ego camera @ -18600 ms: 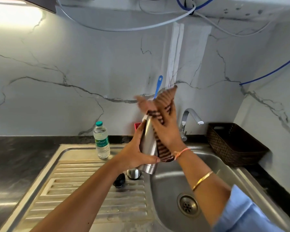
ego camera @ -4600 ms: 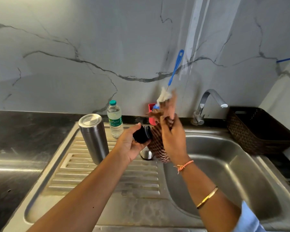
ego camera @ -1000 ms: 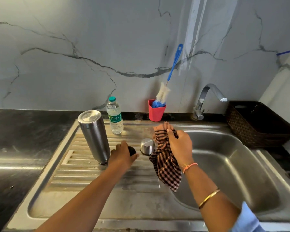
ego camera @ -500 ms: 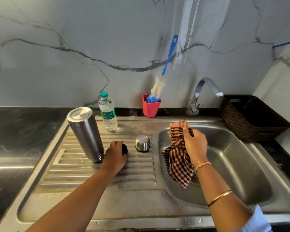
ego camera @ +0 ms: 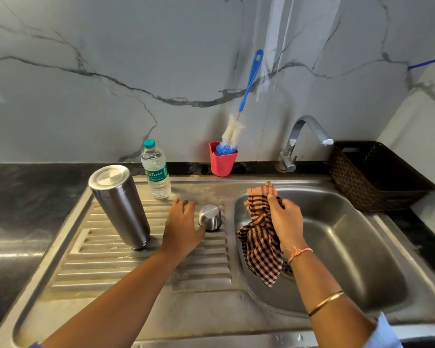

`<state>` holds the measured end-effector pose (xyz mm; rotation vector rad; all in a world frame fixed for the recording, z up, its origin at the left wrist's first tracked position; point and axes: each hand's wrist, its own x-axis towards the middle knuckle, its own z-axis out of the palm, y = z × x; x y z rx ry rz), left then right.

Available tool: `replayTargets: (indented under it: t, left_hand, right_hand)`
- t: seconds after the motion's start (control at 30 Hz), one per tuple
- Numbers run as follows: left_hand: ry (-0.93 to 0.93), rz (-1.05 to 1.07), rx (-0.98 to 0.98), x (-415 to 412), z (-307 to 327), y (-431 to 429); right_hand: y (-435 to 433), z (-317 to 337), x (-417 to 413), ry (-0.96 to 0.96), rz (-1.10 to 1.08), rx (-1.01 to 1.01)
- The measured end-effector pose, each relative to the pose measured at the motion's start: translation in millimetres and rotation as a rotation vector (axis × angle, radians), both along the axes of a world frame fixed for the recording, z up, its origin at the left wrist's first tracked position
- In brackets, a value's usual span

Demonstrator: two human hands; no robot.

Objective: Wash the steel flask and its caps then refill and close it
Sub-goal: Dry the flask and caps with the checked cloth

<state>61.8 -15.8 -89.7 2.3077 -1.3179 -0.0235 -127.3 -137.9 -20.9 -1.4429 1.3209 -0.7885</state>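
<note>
The steel flask stands mouth-down on the ribbed drainboard, at its left. A small steel cap sits dome-up on the drainboard near the basin's edge. My left hand lies palm-down on the drainboard just left of that cap, fingers relaxed, thumb beside it. The black cap is not visible; my left hand covers the spot where it was. My right hand grips a brown checked cloth, which hangs over the left side of the sink basin.
A capped plastic water bottle stands behind the flask. A red cup at the wall holds a blue-handled bottle brush. The tap is off. A dark woven basket sits at the right, black counter at the left.
My left hand has slid a little right and now covers the black cap, its thumb beside the steel cap. My right hand still holds the cloth over the basin.
</note>
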Motion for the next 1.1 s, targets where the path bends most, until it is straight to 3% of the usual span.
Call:
replayTargets:
  t: [0.17,0.3,0.4,0.53,0.63,0.73,0.8,0.97,1.03,1.1]
  left_hand:
    - [0.174,-0.157,0.057,-15.7,11.6,-33.9]
    - [0.359,-0.034,0.229,-17.3,11.8,-51.4]
    - [0.527,0.066,0.153,-16.1,10.1,-54.7]
    - [1.054,0.211,-0.116,-24.0,20.9,-55.8]
    - [1.487,0.141,-0.195,-37.5,37.3,-55.0]
    - [1.755,0.075,-0.315,-50.8,51.9,-56.0]
    - [1.817,0.053,-0.367,-59.4,58.6,-59.4]
    - [1.697,-0.093,-0.388,-90.6,79.3,-73.7]
    - [1.691,-0.160,-0.408,-100.8,83.7,-78.2]
    - [1.654,-0.182,-0.445,-108.7,87.3,-78.6]
  right_hand:
    - [-7.9,2.6,-9.5,-0.221,0.011,0.309]
    - [-19.9,-2.0,-21.8,-0.325,0.056,0.442]
    - [-30.3,-8.4,-32.2,-0.322,0.032,0.467]
    - [-36.4,-5.1,-38.7,-0.342,-0.019,0.403]
    - [-33.9,13.0,-37.6,-0.329,-0.099,0.223]
    - [-26.0,33.7,-33.7,-0.330,-0.073,0.032]
    - [-16.1,41.0,-27.8,-0.274,0.014,-0.085]
    - [23.7,30.2,-4.3,0.021,0.322,-0.409]
    - [30.8,19.3,5.4,0.098,0.365,-0.526]
    - [27.1,16.6,5.1,0.048,0.301,-0.525]
